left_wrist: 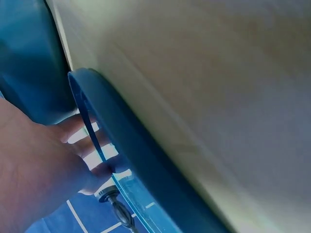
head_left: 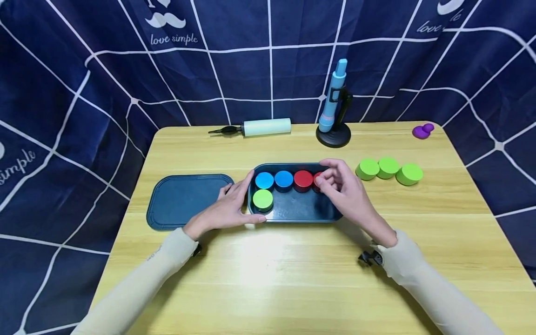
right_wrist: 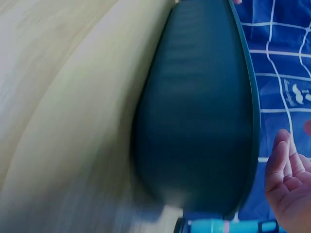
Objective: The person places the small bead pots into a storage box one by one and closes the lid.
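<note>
In the tray two blue discs, two red discs and one green disc are counted; three green discs lie at the right on the yellow table, before a blue curtain. The tray's left edge is touched by the relaxed left hand; a red disc is pinched by the right hand.

Second red disc at the tray's right end mostly hidden behind right hand; grip impossible to tell. Blurred in both wrist views. Left hand's fingers partly hidden behind tray rim.

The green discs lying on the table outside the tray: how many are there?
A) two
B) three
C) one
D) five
B: three green discs lie in a row on the table, to the right of the tray and the right hand.
</note>
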The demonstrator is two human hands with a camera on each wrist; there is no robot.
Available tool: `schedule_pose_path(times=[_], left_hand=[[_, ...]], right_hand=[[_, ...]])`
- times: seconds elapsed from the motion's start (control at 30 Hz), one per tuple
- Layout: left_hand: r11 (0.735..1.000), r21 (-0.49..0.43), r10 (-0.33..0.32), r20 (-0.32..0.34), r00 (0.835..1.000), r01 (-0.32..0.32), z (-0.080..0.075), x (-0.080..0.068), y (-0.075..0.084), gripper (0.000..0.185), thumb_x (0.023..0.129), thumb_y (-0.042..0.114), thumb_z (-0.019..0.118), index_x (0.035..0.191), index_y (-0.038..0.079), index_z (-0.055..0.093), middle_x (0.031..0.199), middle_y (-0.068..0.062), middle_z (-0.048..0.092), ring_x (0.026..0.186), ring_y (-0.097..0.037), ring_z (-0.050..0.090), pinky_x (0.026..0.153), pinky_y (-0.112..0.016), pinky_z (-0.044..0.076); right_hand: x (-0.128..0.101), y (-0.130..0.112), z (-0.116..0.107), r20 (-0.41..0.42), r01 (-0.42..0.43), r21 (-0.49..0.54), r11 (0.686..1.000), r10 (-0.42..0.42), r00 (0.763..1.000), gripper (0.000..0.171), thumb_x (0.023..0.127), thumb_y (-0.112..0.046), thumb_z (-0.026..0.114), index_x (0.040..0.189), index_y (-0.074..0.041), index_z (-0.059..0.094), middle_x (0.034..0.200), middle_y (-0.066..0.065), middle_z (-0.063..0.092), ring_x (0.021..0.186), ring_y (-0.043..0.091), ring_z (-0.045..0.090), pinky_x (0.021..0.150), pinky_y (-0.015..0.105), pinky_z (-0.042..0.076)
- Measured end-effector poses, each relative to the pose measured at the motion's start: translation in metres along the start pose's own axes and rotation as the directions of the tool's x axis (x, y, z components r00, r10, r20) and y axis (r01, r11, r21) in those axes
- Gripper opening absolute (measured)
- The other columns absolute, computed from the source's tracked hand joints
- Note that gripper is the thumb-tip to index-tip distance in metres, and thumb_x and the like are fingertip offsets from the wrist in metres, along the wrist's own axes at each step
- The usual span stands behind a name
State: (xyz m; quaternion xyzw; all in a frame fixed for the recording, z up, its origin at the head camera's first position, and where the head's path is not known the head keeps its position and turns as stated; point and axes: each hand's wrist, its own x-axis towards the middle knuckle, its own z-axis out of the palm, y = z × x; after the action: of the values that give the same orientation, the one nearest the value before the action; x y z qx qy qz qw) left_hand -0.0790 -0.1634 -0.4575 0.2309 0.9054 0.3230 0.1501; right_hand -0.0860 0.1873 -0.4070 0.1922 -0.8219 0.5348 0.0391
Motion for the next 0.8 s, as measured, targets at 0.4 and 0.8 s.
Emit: schedule_pose_path(times=[0.4, 0.8], left_hand=[[1.0, -0.009, 0.003, -0.003, 1.0, -0.003, 0.005, -0.007, -0.007, 0.131, 0.091, 0.07, 0.078, 0.175, 0.031, -0.015, 0.182, -0.006, 0.014, 0.165, -0.033, 0.016, 0.124, -0.071, 0.002], [1.0, -0.011, 0.018, -0.016, 1.0, -0.018, 0.002, 0.0, -0.004, 0.133, 0.09, 0.068, 0.081, 0.174, 0.032, -0.016, 0.182, -0.006, 0.014, 0.165, -0.032, 0.016, 0.125, -0.068, 0.001]], right_hand=[[-0.017, 0.022, -0.037, -0.189, -0.022, -0.042, 0.999, 0.014, 0.982, 0.04, 0.105, -0.001, 0.068, 0.144, -0.001, 0.06, 0.117, 0.015, 0.07, 0.092, 0.011, 0.07, 0.077, 0.016, 0.053], [-0.021, 0.049, -0.083, -0.5, -0.237, -0.042, 0.971, 0.185, 0.846, 0.038, 0.106, -0.006, 0.065, 0.143, -0.003, 0.063, 0.109, -0.004, 0.065, 0.074, 0.004, 0.055, 0.06, 0.014, 0.042]])
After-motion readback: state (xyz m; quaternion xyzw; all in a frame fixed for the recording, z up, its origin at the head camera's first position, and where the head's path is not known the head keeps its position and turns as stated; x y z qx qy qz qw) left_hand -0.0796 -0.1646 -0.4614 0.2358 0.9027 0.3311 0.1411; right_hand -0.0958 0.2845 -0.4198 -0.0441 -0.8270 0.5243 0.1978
